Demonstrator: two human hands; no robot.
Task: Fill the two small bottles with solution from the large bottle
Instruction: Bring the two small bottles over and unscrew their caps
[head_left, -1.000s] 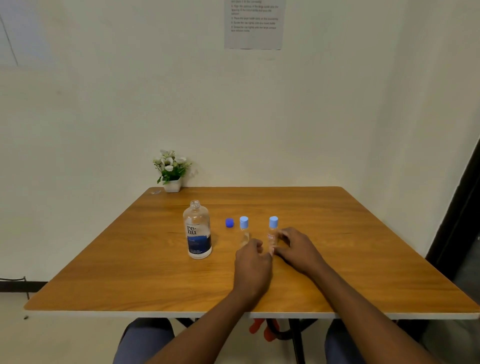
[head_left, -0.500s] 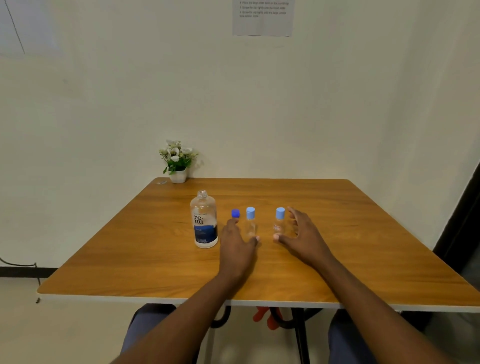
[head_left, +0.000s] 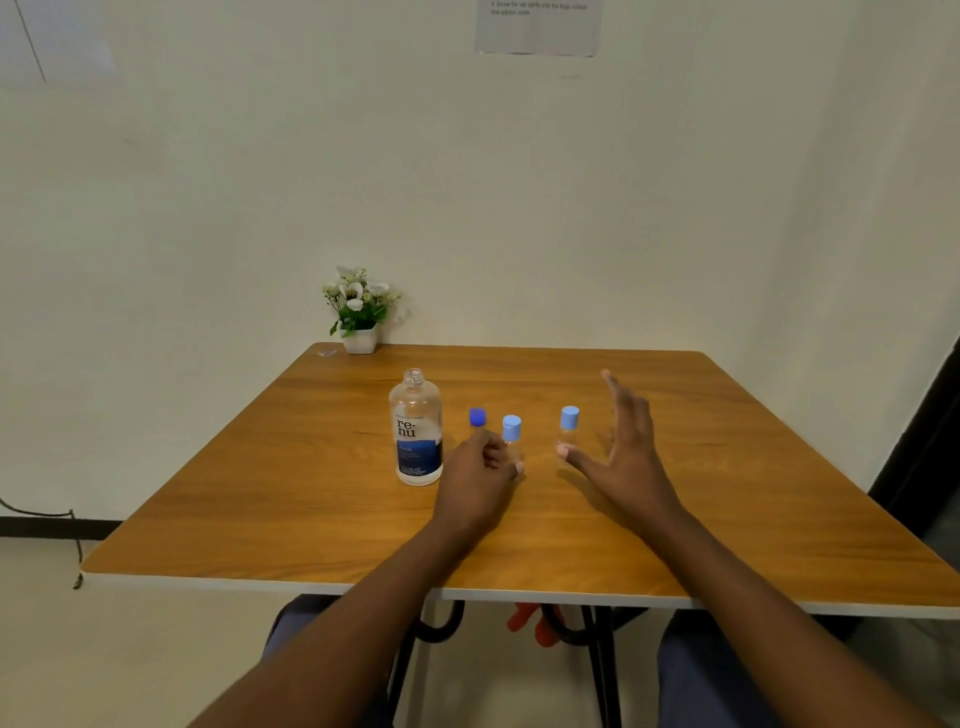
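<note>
The large clear bottle (head_left: 417, 431) with a blue label stands uncapped left of the table's centre. Its dark blue cap (head_left: 477, 417) lies just to its right. Two small clear bottles with light blue caps stand upright: the left one (head_left: 511, 434) and the right one (head_left: 569, 426). My left hand (head_left: 478, 480) rests low in front of the left small bottle with fingers loosely curled, its thumb tip by the bottle's base, holding nothing. To the right of the right small bottle, my right hand (head_left: 623, 457) is spread wide, thumb near that bottle's base.
A small white pot of flowers (head_left: 358, 312) stands at the far left corner of the wooden table (head_left: 727, 493). A wall runs close behind the table and along its right side. A paper sheet (head_left: 537, 26) hangs on the wall.
Both hands were closed around the small bottles a second ago. The right hand has let go and spread open to the right. The left hand has slid left, off its bottle.
</note>
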